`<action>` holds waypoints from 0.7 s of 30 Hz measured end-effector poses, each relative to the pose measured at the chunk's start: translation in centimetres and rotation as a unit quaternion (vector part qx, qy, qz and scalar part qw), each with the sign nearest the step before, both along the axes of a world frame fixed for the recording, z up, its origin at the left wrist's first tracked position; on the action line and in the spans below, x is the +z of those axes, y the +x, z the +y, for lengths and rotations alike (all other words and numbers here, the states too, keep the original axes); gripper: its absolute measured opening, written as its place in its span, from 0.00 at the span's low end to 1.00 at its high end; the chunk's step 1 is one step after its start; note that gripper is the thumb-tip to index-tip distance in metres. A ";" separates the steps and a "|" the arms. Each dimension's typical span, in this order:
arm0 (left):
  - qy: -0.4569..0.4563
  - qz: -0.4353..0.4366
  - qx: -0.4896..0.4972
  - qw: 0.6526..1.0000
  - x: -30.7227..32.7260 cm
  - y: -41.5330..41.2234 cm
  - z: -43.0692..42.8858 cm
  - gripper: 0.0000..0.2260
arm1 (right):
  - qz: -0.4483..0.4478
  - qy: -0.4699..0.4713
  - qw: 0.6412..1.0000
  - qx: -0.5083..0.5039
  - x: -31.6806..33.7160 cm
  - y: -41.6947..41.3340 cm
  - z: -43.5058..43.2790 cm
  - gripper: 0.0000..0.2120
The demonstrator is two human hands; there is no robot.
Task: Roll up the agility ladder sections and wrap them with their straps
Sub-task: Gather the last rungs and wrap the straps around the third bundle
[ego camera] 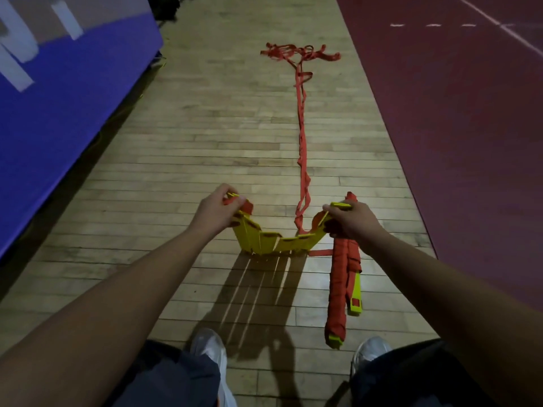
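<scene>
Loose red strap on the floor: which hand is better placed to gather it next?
Probably the left hand: it holds only one end of the yellow rungs, while the right hand also grips the wrapped bundle.

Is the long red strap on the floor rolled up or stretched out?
Stretched out. The red strap trails in a long line across the wooden floor and ends in a loose tangle, not rolled.
</scene>
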State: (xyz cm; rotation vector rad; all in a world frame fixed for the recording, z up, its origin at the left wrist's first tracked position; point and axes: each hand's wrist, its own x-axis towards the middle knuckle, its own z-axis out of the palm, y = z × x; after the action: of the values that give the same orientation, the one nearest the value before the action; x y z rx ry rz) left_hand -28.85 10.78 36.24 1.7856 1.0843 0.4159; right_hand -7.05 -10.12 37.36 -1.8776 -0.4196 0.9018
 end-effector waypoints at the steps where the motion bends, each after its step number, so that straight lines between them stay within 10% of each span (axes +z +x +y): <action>1: 0.033 0.001 0.010 0.999 0.3 -0.4 0.5 0.07 | -0.020 -0.007 1.000 0.003 0.3 0.1 0.0 0.13; 12: 0.029 0.029 0.046 0.998 3.1 -2.5 2.7 0.09 | -0.083 -0.040 0.994 0.061 1.9 0.3 0.3 0.15; 17: -0.044 0.001 -0.042 0.998 2.3 -3.6 2.1 0.10 | -0.224 -0.091 0.965 0.096 0.6 0.2 0.7 0.18; 21: 0.077 0.098 -0.173 0.977 2.1 -3.6 2.0 0.26 | -0.345 -0.120 0.924 0.113 0.2 0.2 1.0 0.22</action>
State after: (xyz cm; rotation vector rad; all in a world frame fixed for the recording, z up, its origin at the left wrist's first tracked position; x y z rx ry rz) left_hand -32.48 12.77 38.33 2.1408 0.8666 0.1149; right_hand -6.85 -9.10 37.52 -2.3896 -1.0043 0.4141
